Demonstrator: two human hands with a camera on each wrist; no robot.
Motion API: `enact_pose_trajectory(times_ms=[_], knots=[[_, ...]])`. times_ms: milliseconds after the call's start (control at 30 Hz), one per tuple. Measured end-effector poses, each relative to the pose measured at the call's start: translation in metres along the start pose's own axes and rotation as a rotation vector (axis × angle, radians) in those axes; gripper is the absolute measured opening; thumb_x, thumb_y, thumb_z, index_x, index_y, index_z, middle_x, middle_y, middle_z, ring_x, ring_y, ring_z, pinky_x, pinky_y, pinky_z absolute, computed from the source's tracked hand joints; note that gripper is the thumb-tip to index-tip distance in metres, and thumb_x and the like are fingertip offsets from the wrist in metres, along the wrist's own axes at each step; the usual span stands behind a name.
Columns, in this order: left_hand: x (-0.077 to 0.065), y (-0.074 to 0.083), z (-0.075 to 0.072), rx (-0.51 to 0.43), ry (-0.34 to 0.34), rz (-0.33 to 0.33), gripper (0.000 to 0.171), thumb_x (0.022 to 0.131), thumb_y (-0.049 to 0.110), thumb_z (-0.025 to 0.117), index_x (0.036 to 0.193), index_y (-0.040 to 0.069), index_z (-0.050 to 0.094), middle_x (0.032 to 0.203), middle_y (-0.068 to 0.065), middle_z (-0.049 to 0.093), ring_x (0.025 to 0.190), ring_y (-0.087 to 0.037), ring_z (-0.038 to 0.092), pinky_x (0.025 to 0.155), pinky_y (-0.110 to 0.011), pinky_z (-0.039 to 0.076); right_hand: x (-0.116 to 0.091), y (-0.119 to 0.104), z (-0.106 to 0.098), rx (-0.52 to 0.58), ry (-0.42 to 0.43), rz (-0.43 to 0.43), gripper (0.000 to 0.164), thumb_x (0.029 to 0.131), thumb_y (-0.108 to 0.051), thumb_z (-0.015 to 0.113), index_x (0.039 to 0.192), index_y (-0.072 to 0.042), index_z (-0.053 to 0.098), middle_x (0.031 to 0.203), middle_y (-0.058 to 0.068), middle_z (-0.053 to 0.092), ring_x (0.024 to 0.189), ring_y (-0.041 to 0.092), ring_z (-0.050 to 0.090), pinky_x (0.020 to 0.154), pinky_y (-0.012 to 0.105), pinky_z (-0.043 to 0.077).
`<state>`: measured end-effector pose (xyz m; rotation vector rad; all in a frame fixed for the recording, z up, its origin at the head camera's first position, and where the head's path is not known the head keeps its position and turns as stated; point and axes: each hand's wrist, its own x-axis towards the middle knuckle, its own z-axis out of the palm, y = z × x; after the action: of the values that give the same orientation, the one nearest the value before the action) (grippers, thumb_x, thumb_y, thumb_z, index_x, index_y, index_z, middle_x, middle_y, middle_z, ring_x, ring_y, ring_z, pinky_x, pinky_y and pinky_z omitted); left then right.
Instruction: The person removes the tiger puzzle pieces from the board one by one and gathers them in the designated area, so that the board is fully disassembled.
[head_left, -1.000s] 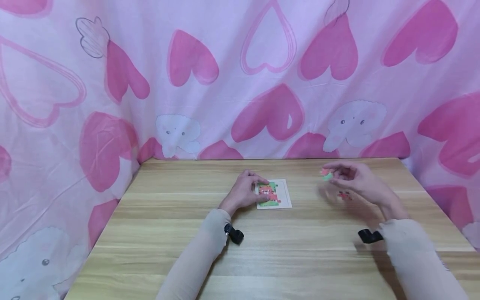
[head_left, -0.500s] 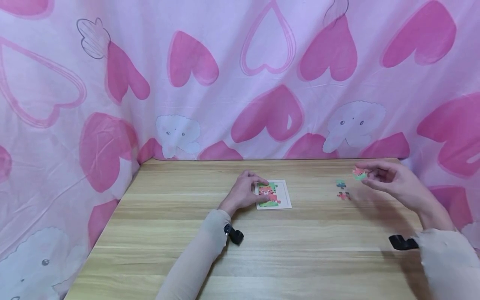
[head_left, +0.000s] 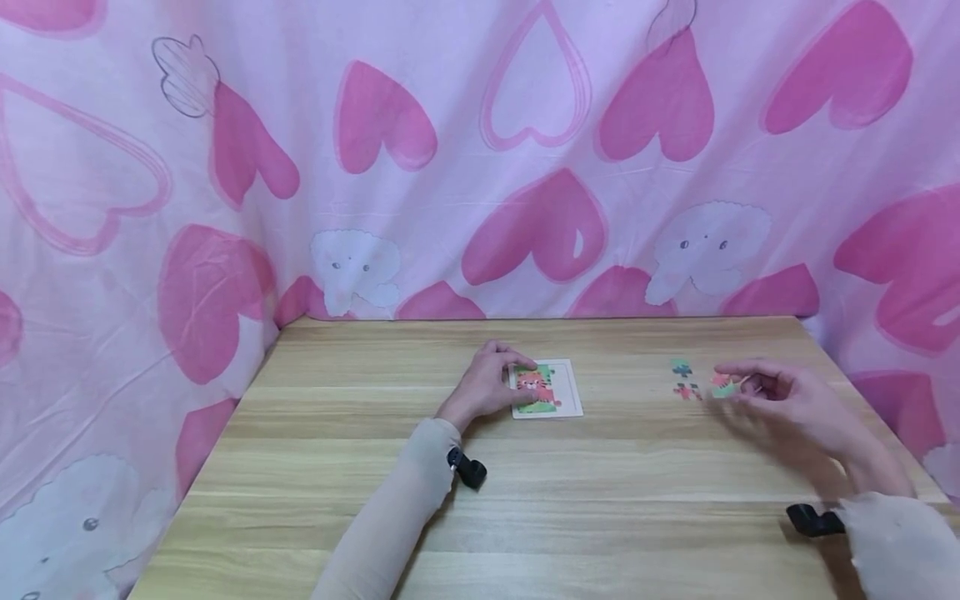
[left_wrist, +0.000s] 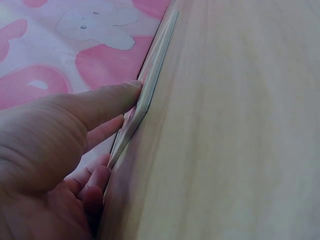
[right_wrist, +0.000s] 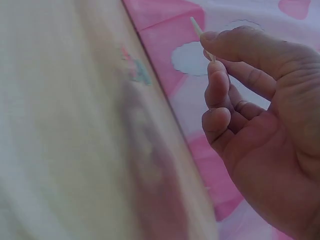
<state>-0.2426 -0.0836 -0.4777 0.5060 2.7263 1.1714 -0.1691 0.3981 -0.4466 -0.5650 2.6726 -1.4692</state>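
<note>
A white puzzle tray lies on the table, its left part filled with tiger-picture pieces. My left hand rests at its left side, with thumb and index finger laid over the picture. In the left wrist view the thumb presses on the tray's face, the other fingers by its edge. Just above the table, my right hand pinches a red-and-green puzzle piece between thumb and fingers. In the right wrist view this puzzle piece appears edge-on.
Two loose puzzle pieces lie left of my right hand: a green-and-dark piece and a red piece. The wooden table meets a pink heart-patterned curtain at the back.
Holding the puzzle piece, my right hand has moved right, away from above the loose pieces, then lowered toward the table. My left hand and the tray have stayed in place.
</note>
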Motion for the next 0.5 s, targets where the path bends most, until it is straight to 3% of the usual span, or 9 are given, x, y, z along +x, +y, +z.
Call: enact_pose_trajectory(times_ms=[133,300,367,500], knots=[[0.000,0.000,-0.001,-0.008,0.004,0.000,0.046,0.089,0.038,0.097,0.132,0.027,0.083,0.140,-0.004,0.056,0.131,-0.025,0.051,0.117,-0.047,0.047,-0.002,0.005,0.012,0.031,-0.036,0.027,0.046,0.103,0.002,0.075,0.148,0.001,0.064,0.094,0.010,0.066,0.081,0.020,0.058,0.066,0.035,0.049],[-0.001,-0.001,0.000,-0.009,0.001,0.002,0.046,0.090,0.037,0.097,0.132,0.027,0.082,0.144,-0.006,0.056,0.135,-0.027,0.051,0.121,-0.049,0.045,-0.001,0.016,0.026,-0.019,-0.035,-0.033,0.043,0.099,0.003,0.080,0.141,0.000,0.071,0.092,0.005,0.062,0.080,0.018,0.054,0.064,0.034,0.045],[-0.002,0.000,0.000,-0.009,-0.002,-0.001,0.047,0.090,0.037,0.096,0.133,0.027,0.082,0.144,-0.005,0.055,0.135,-0.028,0.051,0.121,-0.049,0.045,-0.001,0.018,0.030,-0.008,-0.038,-0.007,0.042,0.099,0.001,0.081,0.140,-0.001,0.072,0.094,0.006,0.062,0.082,0.019,0.055,0.066,0.033,0.046],[-0.002,0.001,0.000,0.000,-0.001,-0.006,0.047,0.090,0.038,0.096,0.133,0.027,0.082,0.143,-0.004,0.056,0.134,-0.027,0.051,0.120,-0.049,0.046,-0.002,0.018,0.034,0.056,-0.053,0.126,0.044,0.102,-0.010,0.082,0.144,-0.004,0.072,0.105,0.006,0.062,0.091,0.018,0.054,0.072,0.031,0.048]])
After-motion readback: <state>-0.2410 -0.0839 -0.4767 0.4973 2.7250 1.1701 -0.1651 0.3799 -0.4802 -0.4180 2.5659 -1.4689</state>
